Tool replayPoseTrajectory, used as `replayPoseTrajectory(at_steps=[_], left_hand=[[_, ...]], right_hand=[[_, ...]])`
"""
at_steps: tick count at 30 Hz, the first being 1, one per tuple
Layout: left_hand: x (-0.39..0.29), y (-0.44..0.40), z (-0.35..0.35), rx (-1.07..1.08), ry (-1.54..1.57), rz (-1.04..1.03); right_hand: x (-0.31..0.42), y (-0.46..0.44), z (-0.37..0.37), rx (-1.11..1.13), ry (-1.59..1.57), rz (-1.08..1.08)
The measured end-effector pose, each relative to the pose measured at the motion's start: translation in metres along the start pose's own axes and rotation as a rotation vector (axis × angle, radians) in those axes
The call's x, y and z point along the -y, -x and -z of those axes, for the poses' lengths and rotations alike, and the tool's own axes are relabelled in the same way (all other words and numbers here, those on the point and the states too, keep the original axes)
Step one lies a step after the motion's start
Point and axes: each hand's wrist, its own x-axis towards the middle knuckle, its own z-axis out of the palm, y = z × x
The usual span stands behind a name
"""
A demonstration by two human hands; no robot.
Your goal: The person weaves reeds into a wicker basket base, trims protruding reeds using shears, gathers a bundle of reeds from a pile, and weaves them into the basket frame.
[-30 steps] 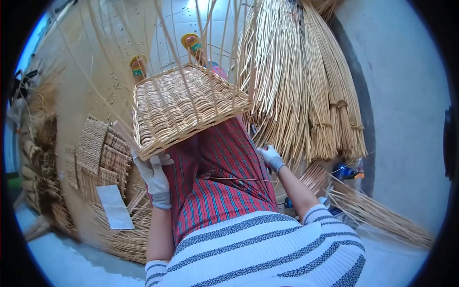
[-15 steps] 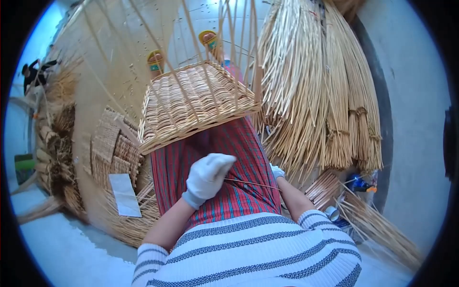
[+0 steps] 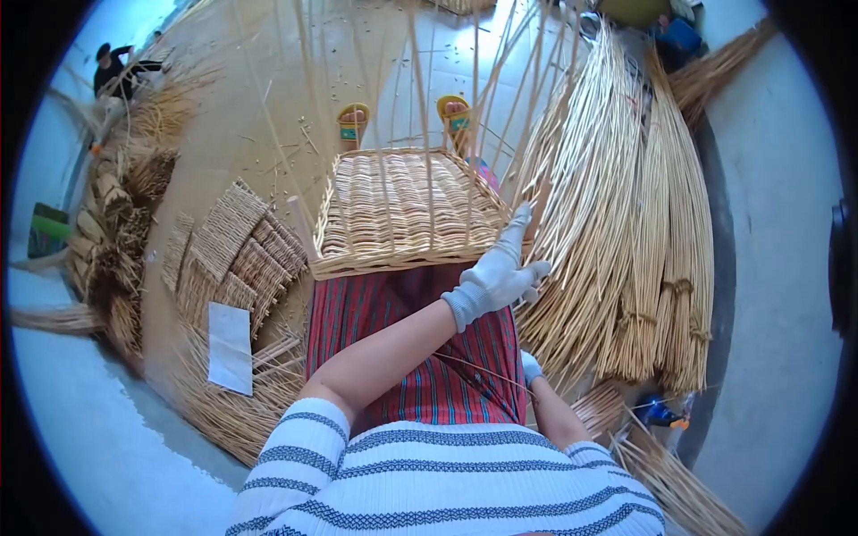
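The woven basket [image 3: 407, 213] lies over the red striped cloth [image 3: 402, 391]; the left hand [image 3: 496, 279], fingers spread, is at its near right corner. Below the basket, the right hand [image 3: 531, 367] is mostly hidden, its grip unclear.

Cool bluish light, fairly bright. White glare on floor [image 3: 393, 62] past my feet [image 3: 457, 109]. Shadow over my lap [image 3: 393, 308] under the basket [image 3: 416, 210]. Tall rods [image 3: 416, 71] above it look soft. Heavy fisheye: wall [image 3: 778, 295] bows, corners black.
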Motion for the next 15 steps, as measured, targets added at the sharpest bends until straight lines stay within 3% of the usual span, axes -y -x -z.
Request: replayPoseTrajectory(at_steps=[1,3,7,9,15], left_hand=[[0.003,0.001,0.003,0.011,0.014,0.037],[-0.010,0.009,0.011,0.087,0.031,0.098],[0.010,0.027,0.019,-0.001,-0.126,-0.120],[-0.012,0.051,0.022,0.034,0.061,0.055],[0.014,0.096,0.040,-0.080,0.238,-0.064]], right_hand=[[0.005,0.007,0.006,0.052,0.091,0.048],[-0.044,-0.026,-0.029,0.038,-0.234,0.087],[-0.020,-0.004,-0.016,0.082,-0.251,0.094],[0.000,0.015,-0.006,0.103,-0.243,0.088],[0.022,0.035,0.003,0.158,-0.291,0.110]])
